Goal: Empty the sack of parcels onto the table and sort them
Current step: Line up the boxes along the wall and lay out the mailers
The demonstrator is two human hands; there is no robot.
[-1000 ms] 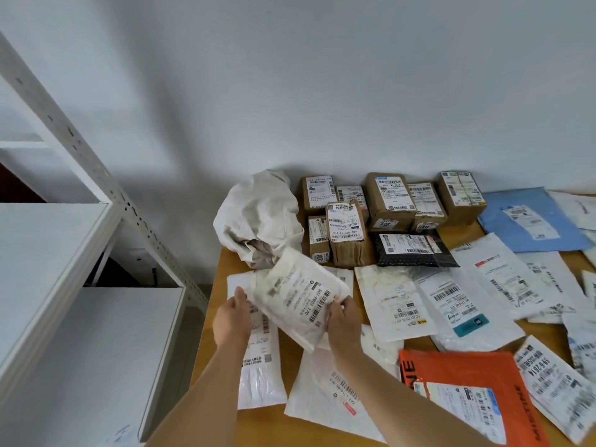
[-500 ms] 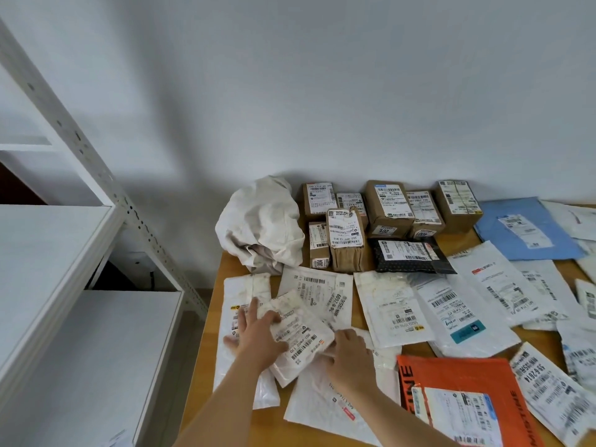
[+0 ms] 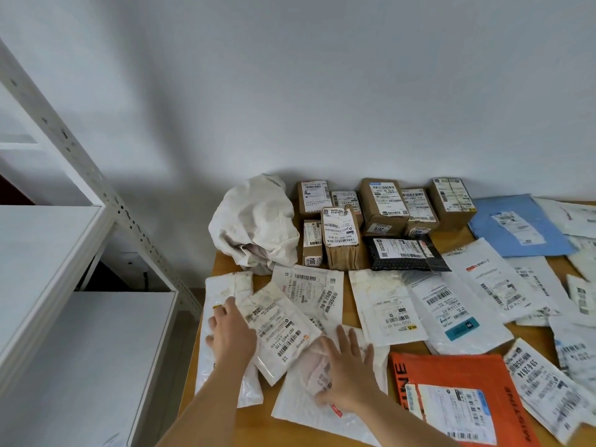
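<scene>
Left hand (image 3: 230, 330) flat, fingers straight, pressing the left edge of a small white mailer (image 3: 277, 330) lying on the wooden table (image 3: 222, 261), right hand (image 3: 346, 366) spread flat on a lower white mailer (image 3: 325, 401), crumpled sack (image 3: 254, 224) at the table's back corner beside brown boxes (image 3: 382, 204).

Orange mailer (image 3: 451, 369), blue mailer (image 3: 503, 230)

matt wood table (image 3: 222, 259), crumpled cloth sack (image 3: 254, 221), cardboard boxes (image 3: 382, 201)
</scene>
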